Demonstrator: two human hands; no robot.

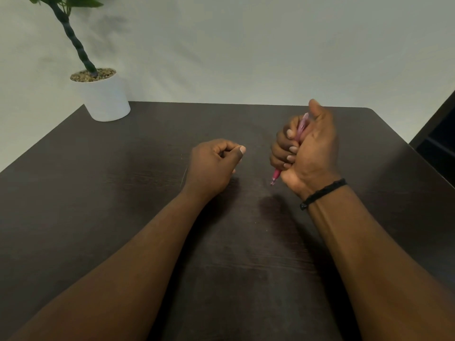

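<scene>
My right hand (307, 148) is raised above the dark table (123, 193) at the right of centre, fingers wrapped round a pink pen (300, 127). The pen runs through the fist, its tip poking out below near the wrist and its other end showing by the thumb. A black bracelet (322, 193) sits on that wrist. My left hand (214, 163) rests near the table's middle with its fingers curled in and the thumb laid over them; nothing shows inside it.
A white pot (105, 99) with pebbles and a twisted green plant stem (73, 43) stands at the table's far left corner. A pale wall lies behind. A dark piece of furniture (440, 134) stands beyond the right edge.
</scene>
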